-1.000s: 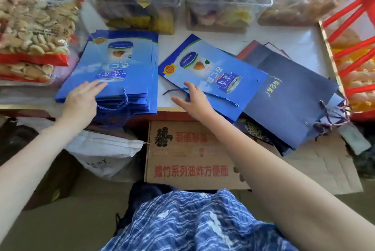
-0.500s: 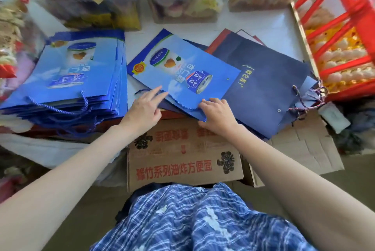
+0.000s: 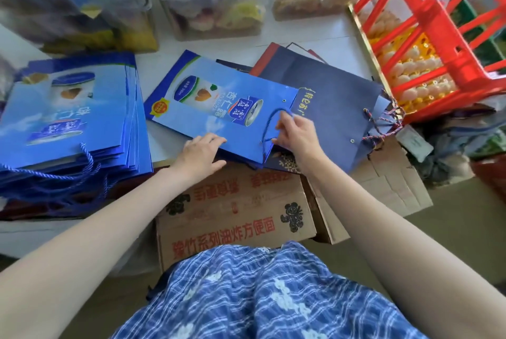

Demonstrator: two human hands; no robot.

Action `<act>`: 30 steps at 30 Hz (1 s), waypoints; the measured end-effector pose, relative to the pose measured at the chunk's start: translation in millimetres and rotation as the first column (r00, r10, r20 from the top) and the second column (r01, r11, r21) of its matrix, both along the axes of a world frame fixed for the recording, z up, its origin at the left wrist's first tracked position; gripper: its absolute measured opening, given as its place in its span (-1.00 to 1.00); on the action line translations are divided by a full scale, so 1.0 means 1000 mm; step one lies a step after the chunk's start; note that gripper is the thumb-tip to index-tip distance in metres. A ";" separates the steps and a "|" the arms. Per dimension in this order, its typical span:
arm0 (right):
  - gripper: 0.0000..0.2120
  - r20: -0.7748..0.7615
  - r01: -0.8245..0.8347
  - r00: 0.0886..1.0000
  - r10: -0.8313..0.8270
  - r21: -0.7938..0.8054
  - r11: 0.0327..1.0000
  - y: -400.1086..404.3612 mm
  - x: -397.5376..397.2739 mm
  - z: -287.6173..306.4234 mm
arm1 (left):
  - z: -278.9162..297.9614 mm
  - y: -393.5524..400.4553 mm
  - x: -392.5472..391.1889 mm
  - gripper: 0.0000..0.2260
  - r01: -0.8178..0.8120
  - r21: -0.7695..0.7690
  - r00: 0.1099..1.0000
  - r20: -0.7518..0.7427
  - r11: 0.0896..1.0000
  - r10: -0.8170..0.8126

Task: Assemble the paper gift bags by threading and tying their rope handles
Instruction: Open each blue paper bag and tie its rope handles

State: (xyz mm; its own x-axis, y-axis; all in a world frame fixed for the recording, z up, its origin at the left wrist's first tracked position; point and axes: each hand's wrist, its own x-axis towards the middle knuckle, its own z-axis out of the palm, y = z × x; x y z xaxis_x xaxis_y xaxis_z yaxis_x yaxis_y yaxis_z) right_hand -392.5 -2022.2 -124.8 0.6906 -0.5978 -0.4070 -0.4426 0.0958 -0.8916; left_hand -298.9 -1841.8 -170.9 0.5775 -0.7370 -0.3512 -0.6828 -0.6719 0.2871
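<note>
My left hand [image 3: 201,153] lies flat, pinning the blue bag [image 3: 219,108] so it won't slide while my right grip [image 3: 294,133] pinches its rope handle [image 3: 269,125].

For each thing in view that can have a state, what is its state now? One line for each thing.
Light blue bag: flat on the table, one eyelet still without rope.
Blue rope handle: looped over the bag, pinched by the right hand.
Right hand: fingers curled on the rope.
Left hand: fingers flat, pressing the bag's near edge.
Stack of blue bags: lying flat, rope handles fitted.
Dark blue bag: flat, handle attached.
</note>
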 end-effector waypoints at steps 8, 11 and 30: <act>-0.81 -0.004 0.462 0.883 -0.469 0.186 0.867 -0.053 -0.020 0.020 | 0.009 -0.027 -0.010 -0.65 -0.022 0.037 0.980 -0.196 0.999 0.029; -0.93 -0.379 0.094 0.916 -0.131 -0.117 0.989 -0.034 -0.018 -0.016 | 0.014 -0.026 -0.011 -0.63 0.024 0.042 0.976 -0.218 0.999 -0.014; -0.75 -0.459 0.078 0.873 -0.164 -0.202 0.976 -0.006 0.039 -0.045 | 0.030 0.017 0.014 -0.73 -0.238 -0.080 0.952 -0.216 0.968 0.216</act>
